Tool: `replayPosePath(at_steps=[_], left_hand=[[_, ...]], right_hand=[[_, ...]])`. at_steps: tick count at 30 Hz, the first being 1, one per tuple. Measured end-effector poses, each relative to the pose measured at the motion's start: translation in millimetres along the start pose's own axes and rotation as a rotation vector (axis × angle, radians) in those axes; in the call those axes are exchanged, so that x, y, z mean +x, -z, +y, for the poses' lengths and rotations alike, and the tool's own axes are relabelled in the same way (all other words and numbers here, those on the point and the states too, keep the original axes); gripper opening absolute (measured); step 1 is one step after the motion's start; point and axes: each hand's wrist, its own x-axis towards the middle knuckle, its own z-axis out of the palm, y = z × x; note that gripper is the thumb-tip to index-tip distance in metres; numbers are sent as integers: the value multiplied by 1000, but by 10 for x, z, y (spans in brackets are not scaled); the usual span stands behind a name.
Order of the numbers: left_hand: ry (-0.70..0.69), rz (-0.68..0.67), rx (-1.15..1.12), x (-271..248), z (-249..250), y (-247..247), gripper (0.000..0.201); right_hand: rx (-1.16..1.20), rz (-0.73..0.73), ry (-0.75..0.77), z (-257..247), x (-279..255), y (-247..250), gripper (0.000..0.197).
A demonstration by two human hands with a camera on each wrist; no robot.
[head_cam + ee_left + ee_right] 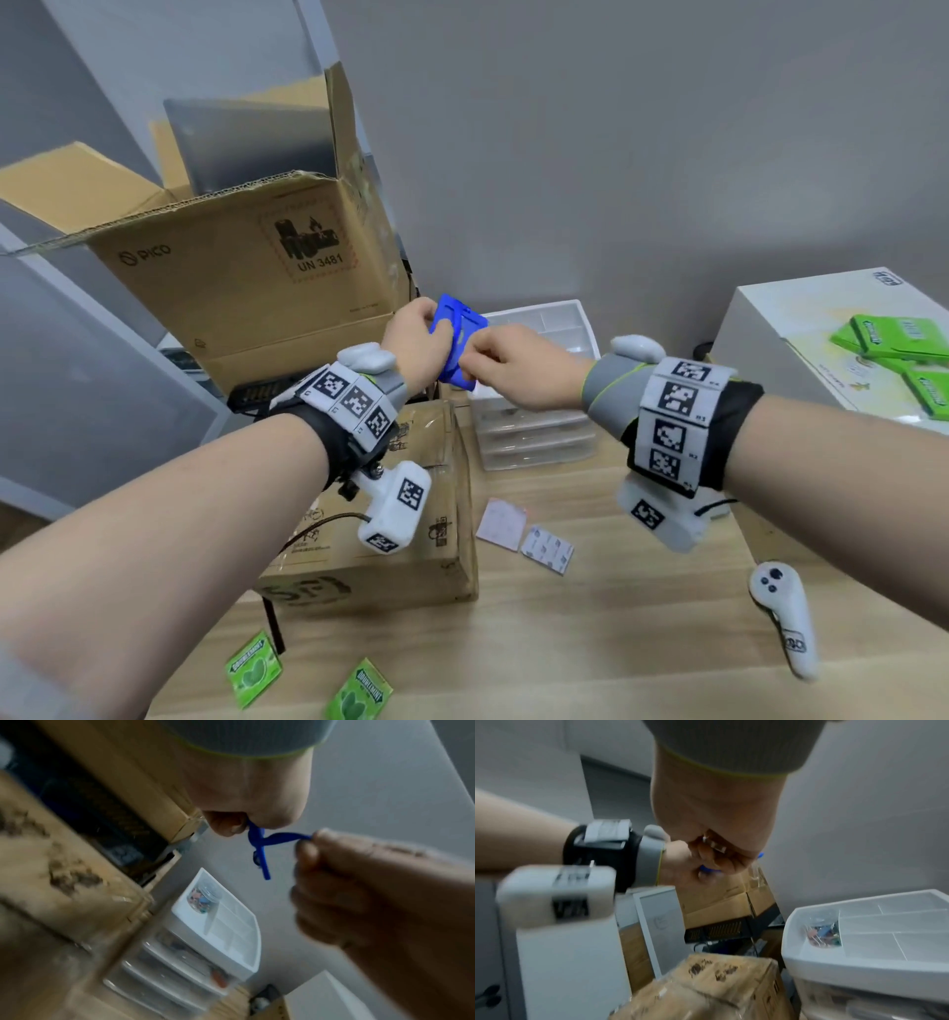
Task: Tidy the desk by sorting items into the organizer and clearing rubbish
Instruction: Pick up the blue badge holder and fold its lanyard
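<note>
Both hands meet near the centre of the head view, above the drawer organizer (539, 360). The left hand (413, 344) grips one blue badge holder (454, 334) by its left edge, fingers curled round it. The right hand (508, 367) pinches the same holder at its lower right edge, fingers clenched on it. The holder is held in the air, tilted, with the organizer just behind it toward 3 o'clock.

The organizer is one translucent white unit of stacked drawers with a divided top tray; in the left wrist view one small clear jar (204, 898) of coloured bits lies in a tray compartment.

Two cardboard boxes stand at 9 to 11 o'clock: the open upper box (246, 267) reads "PICO" and "UN 3481"; the lower box's (390, 555) print is too blurred to read. Two green gum packs (254, 668) reading "DOUBLEMINT" lie at 7 o'clock on the wooden desk (616, 642). Two small sachets (547, 547) lie at 6 o'clock. One white controller (783, 616) lies at 4 o'clock. More green packs (898, 339), at least three, sit on one white box (760, 334) at 3 o'clock.
</note>
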Motion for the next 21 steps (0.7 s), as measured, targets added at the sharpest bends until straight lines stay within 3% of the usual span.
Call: replayPosePath(at_steps=[4,7,10,15,21], left_hand=[[-11,-453,-97,-67,91,76,22],[50,-626,-168,-90,151,132,17],[127,-719,-293,-58,112,224,18],[192,-766,-356,-64,123,358,16],[237,-862,-395,-133,156,384,27]], right_hand=[[-233,-74,92,53,52,222,28],[-299,-76,170,65,74,288,23],[-271,-40,244,99,93,261,21],[-204,48,347,171,111,201,18],[-78,152,326,227,68,175,12]])
